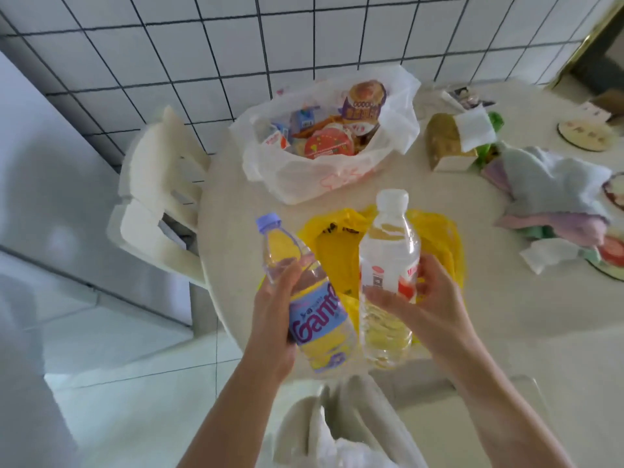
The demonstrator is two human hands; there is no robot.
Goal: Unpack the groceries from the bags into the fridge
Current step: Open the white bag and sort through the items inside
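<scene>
Yellow plastic shows through both bottles because I hold them right above the emptied yellow bag point(435, 244), lifted clear of the tabletop point(472, 315). My left hand point(273, 319) has its fingers point(297, 265) curled round the purple-capped Ganten water bottle point(304, 298), gripping near the shoulder so it leans away from me. My right hand point(429, 298) wraps the white-capped, red-labelled water bottle point(388, 265) at the label band, where the waist gives the best purchase, keeping it upright. Beyond my fingers, the white grocery bag point(324, 177) sits open with snack tubs inside, which I judge are next. One bottle per hand looks meant to save a trip; the grey panel far to my left may be the fridge, though I cannot tell.
</scene>
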